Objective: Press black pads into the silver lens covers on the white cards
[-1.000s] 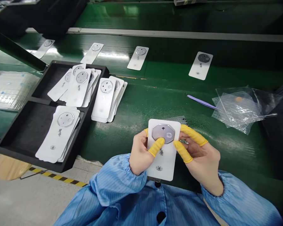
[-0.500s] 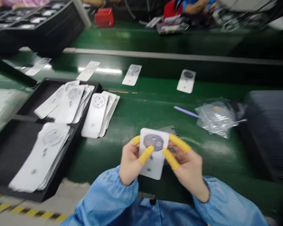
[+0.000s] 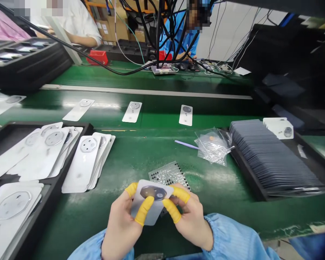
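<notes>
A white phone back panel with an octagonal grey camera plate is held up near the bench's front edge. My left hand grips its left side, thumb on the front near the camera plate. On the right side, my right hand pinches the panel's edge between thumb and fingers. Both hands wear yellow finger cots. Behind the panel lies a clear sheet with small black dots, partly hidden by the hands. The panel looks tilted back.
Stacked white panels lean beside a black tray of more panels at left. Single panels lie along the back strip. Right of centre are a purple stick, crumpled clear film and a tray of dark sheets. People sit opposite.
The camera view has lifted and turned right, showing the right tray and more of the people opposite. The panel, still in both hands, now looks more tilted, and more of the dotted sheet shows.
</notes>
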{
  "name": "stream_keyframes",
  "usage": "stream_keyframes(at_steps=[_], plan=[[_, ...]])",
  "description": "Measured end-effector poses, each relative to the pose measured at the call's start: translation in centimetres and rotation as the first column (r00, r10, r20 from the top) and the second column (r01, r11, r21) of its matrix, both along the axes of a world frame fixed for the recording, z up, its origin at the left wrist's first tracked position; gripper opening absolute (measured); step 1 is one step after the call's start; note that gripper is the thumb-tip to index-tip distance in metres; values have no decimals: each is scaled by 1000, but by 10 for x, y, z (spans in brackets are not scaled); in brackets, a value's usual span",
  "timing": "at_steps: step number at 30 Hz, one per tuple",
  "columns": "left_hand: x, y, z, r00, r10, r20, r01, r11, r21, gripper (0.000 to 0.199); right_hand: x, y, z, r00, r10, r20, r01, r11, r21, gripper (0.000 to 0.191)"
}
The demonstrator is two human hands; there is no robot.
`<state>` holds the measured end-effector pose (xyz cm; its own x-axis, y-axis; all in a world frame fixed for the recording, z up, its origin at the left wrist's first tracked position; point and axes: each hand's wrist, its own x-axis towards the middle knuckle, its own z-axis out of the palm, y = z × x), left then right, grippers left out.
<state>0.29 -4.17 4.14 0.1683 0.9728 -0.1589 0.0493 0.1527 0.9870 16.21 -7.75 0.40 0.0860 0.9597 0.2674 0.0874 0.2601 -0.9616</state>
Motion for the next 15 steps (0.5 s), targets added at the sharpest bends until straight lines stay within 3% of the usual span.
stream_keyframes(at_steps=[4, 6, 8, 11, 13, 15], plan=[[1, 14, 5, 985, -119, 124, 134, 984, -120, 27, 10, 13, 1, 995, 73, -71, -76, 996, -50, 48], [3, 19, 3, 972, -129, 197, 159, 977, -145, 28, 16, 19, 9, 992, 117, -52, -122, 988, -97, 40], [5, 23, -1, 960, -89, 267, 137, 976, -169, 31, 23, 27, 20, 987, 161, -5, -160, 976, -149, 31], [6, 28, -10, 945, 54, 323, 14, 979, -205, 37, 34, 56, 34, 968, 222, 118, -188, 951, -247, 30], [2, 33, -16, 929, 158, 336, -81, 969, -234, 42, 46, 95, 40, 942, 182, 281, -85, 942, -326, 35], [-5, 39, -21, 902, 241, 358, -153, 955, -256, 51, 63, 146, 44, 865, 37, 501, 161, 924, -346, 39]])
